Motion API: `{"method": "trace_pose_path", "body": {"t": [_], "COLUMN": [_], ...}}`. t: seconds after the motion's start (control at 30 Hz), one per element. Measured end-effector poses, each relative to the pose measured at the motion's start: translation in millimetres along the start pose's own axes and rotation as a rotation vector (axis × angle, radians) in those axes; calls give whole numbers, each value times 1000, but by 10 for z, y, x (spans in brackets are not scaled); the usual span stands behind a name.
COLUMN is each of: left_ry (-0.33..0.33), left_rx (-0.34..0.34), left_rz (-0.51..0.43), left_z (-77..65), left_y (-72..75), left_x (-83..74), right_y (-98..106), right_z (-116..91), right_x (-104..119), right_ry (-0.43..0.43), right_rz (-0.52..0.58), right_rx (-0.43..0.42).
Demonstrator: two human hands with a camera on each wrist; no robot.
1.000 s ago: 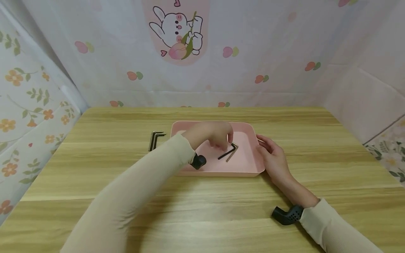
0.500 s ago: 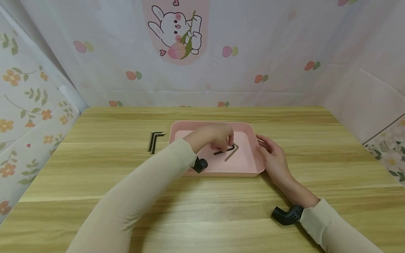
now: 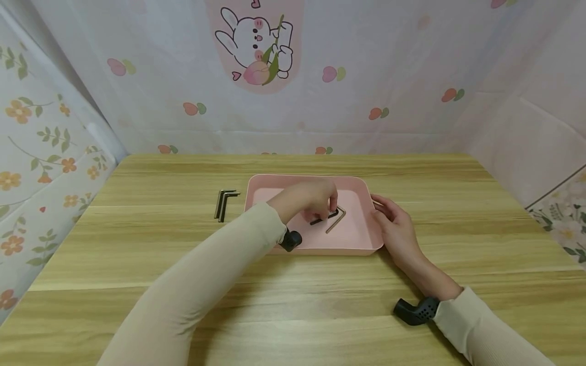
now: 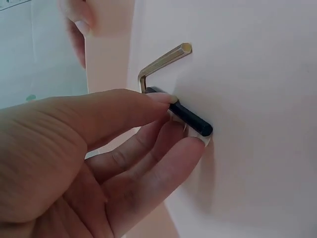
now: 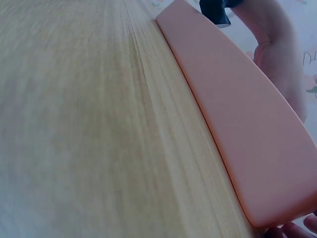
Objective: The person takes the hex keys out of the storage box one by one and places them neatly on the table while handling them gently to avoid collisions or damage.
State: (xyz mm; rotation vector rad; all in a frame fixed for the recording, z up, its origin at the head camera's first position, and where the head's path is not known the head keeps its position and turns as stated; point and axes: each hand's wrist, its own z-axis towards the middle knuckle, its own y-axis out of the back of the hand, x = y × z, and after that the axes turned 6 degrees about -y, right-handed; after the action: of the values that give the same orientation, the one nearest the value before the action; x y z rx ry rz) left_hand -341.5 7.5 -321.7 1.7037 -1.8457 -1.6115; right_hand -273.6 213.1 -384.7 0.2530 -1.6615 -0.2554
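Note:
My left hand (image 3: 316, 198) reaches into a pink tray (image 3: 361, 251) and pinches a black hex key (image 4: 190, 119) between thumb and fingers, close over the tray floor. Beside it in the tray lies a brass-coloured hex key (image 3: 336, 222), its bent end near the black one. In the left wrist view the brass hex key's free end points up and right, and part of the black one is hidden behind my thumb. My right hand (image 3: 397, 229) holds the tray's right side, thumb at the rim and fingers along the outer wall; fingertips show at the base corner in the right wrist view.
Left of the tray, several hex keys (image 3: 222, 206) lie nested side by side on the wooden table (image 3: 293, 305). A patterned curtain (image 3: 357, 101) hangs behind the table's back edge. My left forearm crosses the tray's left part.
My left hand has taken hold of the black hex key, which has turned to a flatter angle, away from the brass one. My right hand stays at the tray's side.

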Motion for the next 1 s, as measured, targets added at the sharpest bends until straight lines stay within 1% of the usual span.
{"method": "trace_pose_path", "body": {"t": [0.2,0.3,0.37,0.53,0.77,0.9,1.0], "left_ry": [21,10,11,11,-22,-61,-108], "left_rx": [4,4,2,5,3,-21,-56], "left_rz": [71,118,119,58,-3,-93,-133], "left_z": [-4,-10,-14,-31,-95,-165,-228], "left_y": [-8,-3,-1,7,46,100,133], "left_x": [-71,-102,-106,-65,3,43,81], "right_y": [7,9,9,2,-11,-10,-8], "right_z": [1,0,3,19,27,18,17], "right_x": [-9,-9,-13,-35,-44,-35,-36], "right_ry": [-4,-2,2,23,37,33,35], "right_rz": [4,6,4,-8,-33,-31,-32], "right_rx": [-2,-2,-4,-6,-21,-17,-17]}}
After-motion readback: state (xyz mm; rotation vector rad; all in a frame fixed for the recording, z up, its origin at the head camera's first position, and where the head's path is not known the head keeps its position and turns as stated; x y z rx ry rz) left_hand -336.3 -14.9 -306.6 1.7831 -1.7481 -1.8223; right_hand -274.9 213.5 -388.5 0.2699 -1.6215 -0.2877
